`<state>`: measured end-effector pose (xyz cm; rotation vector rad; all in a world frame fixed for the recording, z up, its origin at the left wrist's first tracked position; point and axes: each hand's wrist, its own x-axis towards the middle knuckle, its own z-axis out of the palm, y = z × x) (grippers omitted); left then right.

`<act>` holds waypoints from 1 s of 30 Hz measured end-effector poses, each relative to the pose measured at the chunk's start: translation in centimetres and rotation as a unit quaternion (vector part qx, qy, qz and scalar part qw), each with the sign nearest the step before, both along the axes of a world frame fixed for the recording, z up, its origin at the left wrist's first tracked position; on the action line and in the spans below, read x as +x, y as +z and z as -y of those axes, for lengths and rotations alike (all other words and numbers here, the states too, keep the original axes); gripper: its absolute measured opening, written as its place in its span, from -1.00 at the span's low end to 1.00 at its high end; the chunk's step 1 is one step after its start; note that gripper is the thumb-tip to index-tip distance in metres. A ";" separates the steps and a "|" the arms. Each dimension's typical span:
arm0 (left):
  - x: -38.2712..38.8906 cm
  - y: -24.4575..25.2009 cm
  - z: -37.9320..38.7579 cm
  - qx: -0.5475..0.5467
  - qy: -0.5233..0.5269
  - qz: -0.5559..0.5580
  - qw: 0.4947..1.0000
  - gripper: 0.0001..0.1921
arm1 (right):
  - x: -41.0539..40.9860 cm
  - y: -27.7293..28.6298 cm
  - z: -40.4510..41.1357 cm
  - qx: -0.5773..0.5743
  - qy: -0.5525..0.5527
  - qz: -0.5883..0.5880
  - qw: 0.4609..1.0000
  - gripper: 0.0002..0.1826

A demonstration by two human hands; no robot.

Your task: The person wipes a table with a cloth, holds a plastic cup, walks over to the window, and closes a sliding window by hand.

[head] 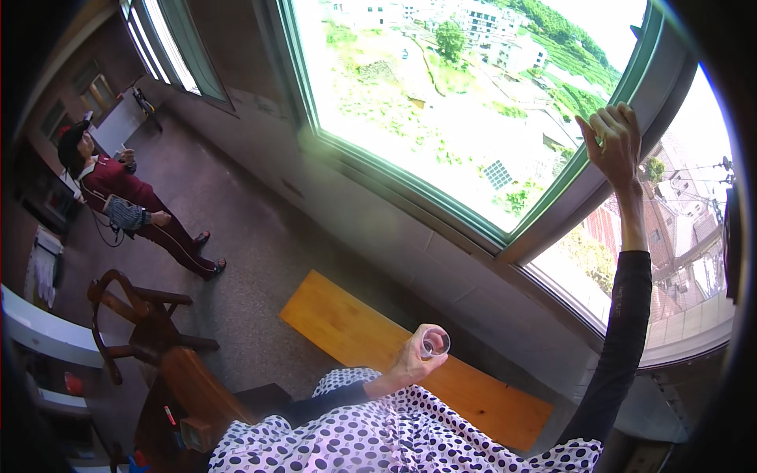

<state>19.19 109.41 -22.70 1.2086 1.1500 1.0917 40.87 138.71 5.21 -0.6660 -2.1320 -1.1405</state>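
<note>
My left hand (411,362) is wrapped around a clear drinking cup (435,342), held above a wooden bench. Nothing can be made out inside the cup except its clear base. High on the right, my right hand (615,139) rests with curled fingers against the edge of the window frame (597,177); whether the fingers grip the frame cannot be told. Both forearms wear dark sleeves. Beyond the window glass (414,118) lie buildings, trees and a green slope in bright light.
A long wooden bench (473,396) stands below the window wall. A carved wooden chair (151,331) and a dark wooden table (201,384) are at the lower left. Another person (121,189) stands on the floor at the far left, beyond the chair.
</note>
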 end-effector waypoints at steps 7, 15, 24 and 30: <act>0.2 -0.3 0.1 -0.007 -0.009 -0.005 1.000 -0.60 | -0.4 0.1 0.6 -0.034 -0.025 0.002 0.999 -0.67; 0.0 0.3 0.1 -0.030 0.003 0.001 1.000 -0.62 | -0.5 -0.4 0.0 0.031 -0.036 -0.011 0.999 -0.69; 0.2 -0.2 -0.3 -0.038 -0.016 0.019 0.999 -0.62 | -0.7 -0.6 -0.4 0.029 -0.034 -0.018 0.999 -0.72; 0.3 -0.1 -0.5 -0.033 -0.037 0.039 0.998 -0.59 | -0.7 -0.3 0.1 0.031 -0.042 -0.014 0.999 -0.73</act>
